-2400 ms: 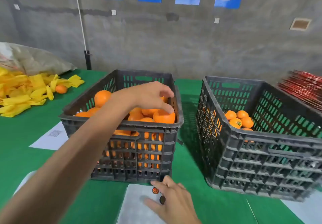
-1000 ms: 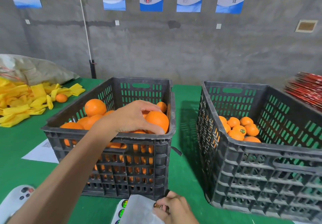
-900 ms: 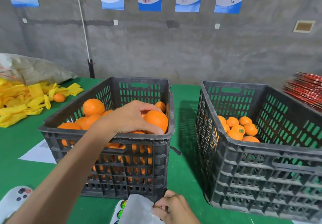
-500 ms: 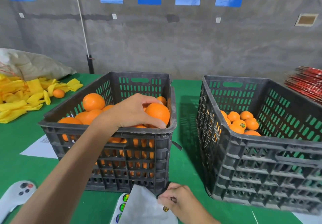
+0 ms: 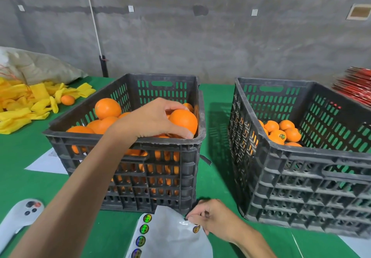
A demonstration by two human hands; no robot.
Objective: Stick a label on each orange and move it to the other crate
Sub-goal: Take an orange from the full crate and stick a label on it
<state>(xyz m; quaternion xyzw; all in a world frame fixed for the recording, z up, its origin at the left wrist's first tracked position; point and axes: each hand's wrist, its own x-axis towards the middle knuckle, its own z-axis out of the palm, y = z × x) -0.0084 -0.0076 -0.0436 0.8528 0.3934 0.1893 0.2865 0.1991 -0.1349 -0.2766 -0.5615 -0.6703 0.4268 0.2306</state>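
My left hand [image 5: 152, 120] grips an orange [image 5: 183, 120] at the near right corner of the left black crate [image 5: 128, 147], which holds several oranges. The right black crate [image 5: 301, 161] holds several oranges [image 5: 281, 132], at least one bearing a round sticker. At the table's near edge my right hand [image 5: 212, 218] pinches at a round label [image 5: 196, 229] on the curled white label sheet [image 5: 170, 235]. Round holographic labels [image 5: 144, 228] line the sheet's left edge.
A white controller [image 5: 19, 215] lies at the near left. Yellow foam sleeves [image 5: 26, 103] and a loose orange [image 5: 67, 99] sit at the far left by a sack. White paper [image 5: 48, 163] lies left of the crate. Red items [image 5: 357, 85] are stacked far right.
My left hand closed on an orange in the left crate and raised it slightly toward the near right corner. My right hand shifted on the label sheet and pinches at a label.
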